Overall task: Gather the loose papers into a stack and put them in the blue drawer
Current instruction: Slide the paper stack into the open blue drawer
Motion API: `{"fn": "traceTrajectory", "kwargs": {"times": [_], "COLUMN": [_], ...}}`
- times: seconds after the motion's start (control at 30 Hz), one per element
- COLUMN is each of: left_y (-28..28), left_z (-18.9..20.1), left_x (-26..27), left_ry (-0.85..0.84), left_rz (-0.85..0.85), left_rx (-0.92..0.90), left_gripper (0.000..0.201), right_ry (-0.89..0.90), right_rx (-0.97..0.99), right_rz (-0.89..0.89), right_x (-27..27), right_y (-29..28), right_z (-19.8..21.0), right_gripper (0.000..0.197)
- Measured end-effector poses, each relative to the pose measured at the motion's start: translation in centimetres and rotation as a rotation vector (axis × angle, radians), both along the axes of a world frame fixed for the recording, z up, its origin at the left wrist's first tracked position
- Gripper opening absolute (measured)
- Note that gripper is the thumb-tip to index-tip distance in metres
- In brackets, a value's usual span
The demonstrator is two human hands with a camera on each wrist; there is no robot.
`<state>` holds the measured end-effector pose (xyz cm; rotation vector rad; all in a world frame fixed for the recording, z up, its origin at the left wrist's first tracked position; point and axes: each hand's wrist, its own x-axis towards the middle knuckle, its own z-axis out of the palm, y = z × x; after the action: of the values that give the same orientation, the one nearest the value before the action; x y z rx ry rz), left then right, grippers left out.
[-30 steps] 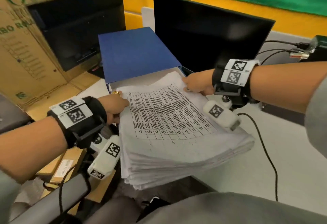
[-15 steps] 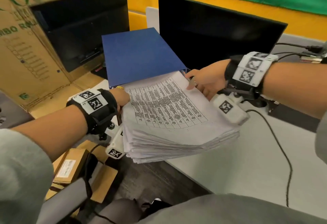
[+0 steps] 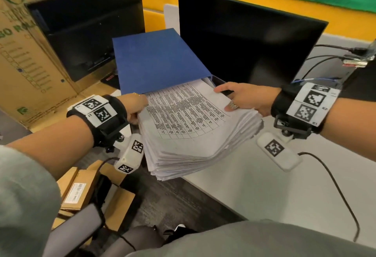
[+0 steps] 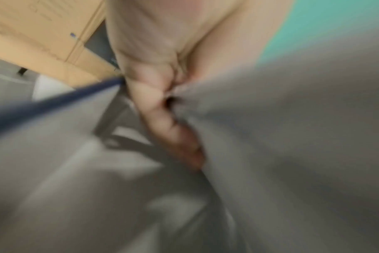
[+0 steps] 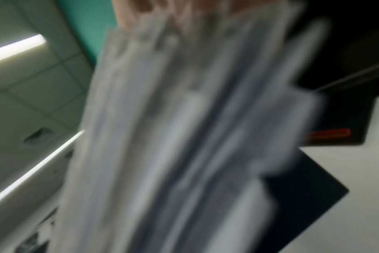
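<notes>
A thick stack of printed papers (image 3: 189, 126) hangs in the air, its far end slid into the open front of the blue drawer box (image 3: 156, 61). My left hand (image 3: 135, 107) grips the stack's left edge; the blurred left wrist view shows its fingers (image 4: 160, 119) curled under the papers (image 4: 281, 154). My right hand (image 3: 242, 99) holds the right edge, thumb on top and fingers beneath. In the right wrist view the paper edges (image 5: 184, 137) fill the frame, blurred. The drawer's inside is hidden.
Two black monitors (image 3: 244, 39) (image 3: 87, 33) flank the blue box on the white desk (image 3: 264, 185). A large cardboard box (image 3: 26, 57) stands at the left. Small cartons (image 3: 81, 191) lie on the floor below. A black cable (image 3: 335, 185) crosses the desk at the right.
Both hands have carried the stack forward, and its far end has gone further into the blue box. The stack's near end has lifted clear of my lap.
</notes>
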<state>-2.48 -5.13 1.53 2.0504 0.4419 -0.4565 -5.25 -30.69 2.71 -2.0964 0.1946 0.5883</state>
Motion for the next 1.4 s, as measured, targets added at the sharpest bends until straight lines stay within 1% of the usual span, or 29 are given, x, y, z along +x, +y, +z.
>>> {"fn": "traceTrajectory", "kwargs": {"times": [0.03, 0.07, 0.1, 0.13, 0.17, 0.2, 0.23, 0.27, 0.3, 0.33, 0.37, 0.4, 0.43, 0.5, 0.53, 0.6, 0.67, 0.73, 0.83, 0.9, 0.93, 1.0, 1.03, 1.07, 1.13, 1.17, 1.23, 1.3, 1.4], "left_y": [0.2, 0.6, 0.7, 0.7, 0.6, 0.3, -0.4, -1.4, -2.5, -3.5, -4.3, -4.8, -5.0, -5.1, -5.1, -5.2, -5.2, -4.9, -4.3, -4.2, -4.0, -3.5, -3.5, -3.3, -3.3, -3.3, -3.4, -3.3, -3.0], "left_z": [0.5, 1.0, 1.9, 2.9, 3.9, 4.8, 5.1, 5.1, 4.3, 3.1, 1.3, -0.4, -1.8, -3.0, -3.0, -2.9, -2.8, -2.5, -2.0, -2.2, -2.6, -3.1, -3.3, -3.6, -3.7, -3.7, -3.8, -3.7, -3.6], "left_x": [-0.2, -0.2, -0.7, -1.2, -2.1, -3.2, -4.6, -6.5, -8.1, -9.5, -10.1, -10.4, -10.1, -9.1, -8.8, -8.0, -7.7, -7.6, -7.4, -7.5, -7.4, -7.3, -7.3, -7.2, -7.1, -7.0, -6.8, -6.9, -7.1], "left_ry": [0.019, 0.059, 0.073, 0.034, -0.068, -0.242, -0.434, -0.565, -0.605, -0.581, -0.528, -0.513, -0.538, -0.601, -0.608, -0.561, -0.48, -0.44, -0.455, -0.484, -0.496, -0.492, -0.482, -0.485, -0.435, -0.42, -0.399, -0.377, -0.408], "left_rz": [-0.049, -0.064, -0.114, -0.196, -0.31, -0.441, -0.588, -0.732, -0.879, -1.01, -1.091, -1.1, -1.068, -1.004, -1.003, -1.021, -1.067, -1.138, -1.294, -1.313, -1.283, -1.196, -1.172, -1.152, -1.111, -1.089, -1.076, -1.086, -1.048], "left_rx": [-0.071, -0.088, -0.014, 0.161, 0.45, 0.725, 0.871, 0.881, 0.858, 0.865, 0.915, 0.972, 1.02, 1.054, 1.057, 1.051, 1.043, 1.066, 1.146, 1.112, 1.055, 0.926, 0.89, 0.868, 0.873, 0.875, 0.865, 0.877, 0.882], "left_gripper": [0.042, 0.042, 0.043, 0.044, 0.048, 0.052, 0.057, 0.065, 0.077, 0.086, 0.088, 0.084, 0.076, 0.065, 0.065, 0.068, 0.074, 0.072, 0.054, 0.045, 0.045, 0.054, 0.059, 0.061, 0.056, 0.054, 0.052, 0.05, 0.05], "right_ry": [-0.013, -0.026, -0.045, -0.065, -0.085, -0.1, -0.115, -0.132, -0.154, -0.176, -0.197, -0.217, -0.233, -0.259, -0.269, -0.283, -0.276, -0.303, -0.353, -0.395, -0.428, -0.592, -0.679, -0.718, -0.692, -0.675, -0.7, -0.745, -0.766], "right_rx": [-0.012, -0.029, -0.05, -0.064, -0.064, -0.06, -0.065, -0.08, -0.099, -0.119, -0.148, -0.181, -0.214, -0.277, -0.305, -0.319, -0.303, -0.374, -0.507, -0.572, -0.612, -0.744, -0.814, -0.847, -0.828, -0.83, -0.865, -0.872, -0.841], "right_rz": [0.013, 0.022, 0.027, 0.024, 0.019, 0.015, 0.016, 0.022, 0.033, 0.045, 0.062, 0.083, 0.102, 0.139, 0.16, 0.178, 0.168, 0.221, 0.38, 0.496, 0.535, 0.585, 0.617, 0.663, 0.769, 0.807, 0.846, 0.836, 0.815], "right_x": [0.2, 0.4, 0.7, 0.9, 1.2, 1.4, 1.7, 2.0, 2.4, 2.7, 3.1, 3.4, 3.7, 4.4, 4.8, 5.4, 5.8, 5.7, 4.0, 2.3, 1.4, -0.3, -1.1, -1.7, -2.6, -2.8, -2.8, -2.5, -2.1], "right_y": [0.1, 0.3, 0.3, 0.5, 0.7, 1.0, 1.2, 1.5, 1.9, 2.2, 2.5, 2.9, 3.0, 3.0, 3.0, 3.0, 3.1, 2.9, 2.1, 1.6, 1.5, 1.3, 1.2, 1.1, 0.4, -0.1, -0.6, -1.0, -0.9], "right_z": [0.0, 0.0, -0.2, -0.2, -0.4, -0.5, -0.7, -0.8, -1.0, -1.1, -1.2, -1.3, -1.5, -1.8, -1.9, -2.1, -2.2, -2.4, -2.8, -3.0, -3.0, -2.9, -2.8, -2.8, -3.3, -3.8, -5.0, -6.1, -6.6], "right_gripper": [0.055, 0.052, 0.049, 0.046, 0.045, 0.044, 0.043, 0.042, 0.042, 0.042, 0.041, 0.041, 0.042, 0.043, 0.043, 0.042, 0.042, 0.047, 0.056, 0.053, 0.051, 0.052, 0.059, 0.07, 0.089, 0.09, 0.084, 0.076, 0.069]}}
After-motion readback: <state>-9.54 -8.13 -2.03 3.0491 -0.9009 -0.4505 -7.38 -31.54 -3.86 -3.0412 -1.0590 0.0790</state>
